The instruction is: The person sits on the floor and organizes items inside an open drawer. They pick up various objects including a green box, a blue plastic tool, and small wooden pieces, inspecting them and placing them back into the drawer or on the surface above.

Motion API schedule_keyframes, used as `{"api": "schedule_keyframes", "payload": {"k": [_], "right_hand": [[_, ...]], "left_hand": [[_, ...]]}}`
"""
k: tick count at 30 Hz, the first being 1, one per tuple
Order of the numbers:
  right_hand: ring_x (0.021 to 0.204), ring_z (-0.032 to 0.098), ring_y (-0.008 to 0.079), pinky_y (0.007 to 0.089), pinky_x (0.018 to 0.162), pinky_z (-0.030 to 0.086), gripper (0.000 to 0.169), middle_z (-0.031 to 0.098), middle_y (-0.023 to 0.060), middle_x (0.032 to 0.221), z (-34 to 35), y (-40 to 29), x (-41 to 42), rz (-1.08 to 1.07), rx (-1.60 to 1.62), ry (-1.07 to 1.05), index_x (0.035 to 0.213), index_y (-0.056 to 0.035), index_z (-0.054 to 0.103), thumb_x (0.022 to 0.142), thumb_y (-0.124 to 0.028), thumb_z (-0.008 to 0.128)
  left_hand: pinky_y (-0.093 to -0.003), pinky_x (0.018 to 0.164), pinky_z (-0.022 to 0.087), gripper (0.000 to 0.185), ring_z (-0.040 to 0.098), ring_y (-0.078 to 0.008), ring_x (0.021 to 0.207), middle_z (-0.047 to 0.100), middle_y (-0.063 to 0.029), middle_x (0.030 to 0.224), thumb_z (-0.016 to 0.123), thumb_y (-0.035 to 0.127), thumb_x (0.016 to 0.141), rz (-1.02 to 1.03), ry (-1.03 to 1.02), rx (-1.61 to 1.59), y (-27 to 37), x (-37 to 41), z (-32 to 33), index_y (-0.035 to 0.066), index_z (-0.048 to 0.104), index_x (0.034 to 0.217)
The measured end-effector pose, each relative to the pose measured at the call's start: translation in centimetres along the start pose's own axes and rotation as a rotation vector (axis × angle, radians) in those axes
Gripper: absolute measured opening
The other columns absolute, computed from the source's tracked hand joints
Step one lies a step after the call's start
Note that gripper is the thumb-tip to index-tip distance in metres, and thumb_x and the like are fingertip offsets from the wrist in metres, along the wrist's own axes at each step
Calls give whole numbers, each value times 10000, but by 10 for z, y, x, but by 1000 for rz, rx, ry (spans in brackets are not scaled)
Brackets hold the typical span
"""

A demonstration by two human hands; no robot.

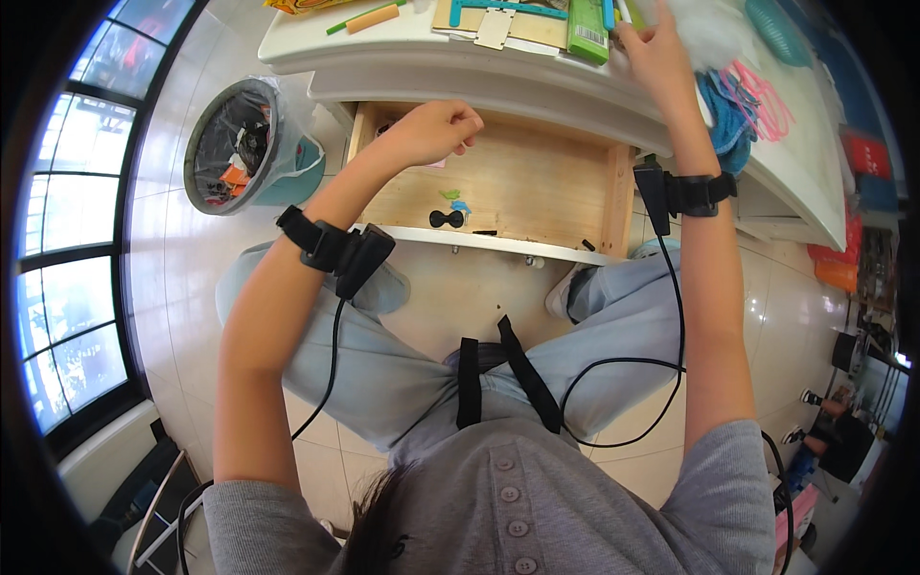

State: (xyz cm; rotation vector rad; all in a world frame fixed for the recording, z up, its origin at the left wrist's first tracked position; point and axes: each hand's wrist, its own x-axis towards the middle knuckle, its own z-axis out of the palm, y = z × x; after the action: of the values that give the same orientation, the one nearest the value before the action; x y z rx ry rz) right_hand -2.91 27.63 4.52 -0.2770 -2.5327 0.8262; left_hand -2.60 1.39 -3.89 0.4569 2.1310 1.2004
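My left hand (442,133) hangs over the pulled-out wooden drawer (546,172), its fingers loosely curled and nothing visible in them. Inside the drawer lie a black bow-shaped piece (446,218), a small blue piece (460,207), a green piece (450,194) and small dark bits near the front. My right hand (655,57) reaches over the white tabletop, between a green box (588,32) and white fluffy stuffing (708,32). Its fingers are spread beside a blue stick-like item (609,14); whether they touch or hold anything is unclear.
On the white table (345,47) lie a teal ruler-like tool (510,6), an orange stick (372,19), a blue cloth (726,118) and pink plastic frames (762,100). A lined trash bin (287,180) stands left of the drawer. Cables run from both wrist straps.
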Motion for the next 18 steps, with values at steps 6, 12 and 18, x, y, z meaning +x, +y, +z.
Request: {"api": "schedule_keyframes", "payload": {"k": [6,12,18], "right_hand": [[565,583,209,310,550,466,221,592,75,657,12,-13,-41,-410,167,163,999,-30,541,851,-160,440],[924,537,305,349,805,430,327,559,153,1024,80,35,-103,-466,8,-940,1077,-29,510,824,-235,508],[958,535,309,347,838,418,393,565,164,1057,119,95,-116,-157,-266,-1283,1158,-34,476,835,-260,477]], "left_hand": [[-248,638,451,233,566,-117,708,587,-53,794,467,232,865,-80,-121,93,-20,26,16,22,547,925],[-307,669,462,214,587,-213,727,605,-107,838,526,175,765,-254,-324,402,-114,68,41,22,547,913],[-378,828,414,367,496,-323,997,544,-202,981,592,143,683,-151,-196,725,-170,57,43,62,497,1028]]}}
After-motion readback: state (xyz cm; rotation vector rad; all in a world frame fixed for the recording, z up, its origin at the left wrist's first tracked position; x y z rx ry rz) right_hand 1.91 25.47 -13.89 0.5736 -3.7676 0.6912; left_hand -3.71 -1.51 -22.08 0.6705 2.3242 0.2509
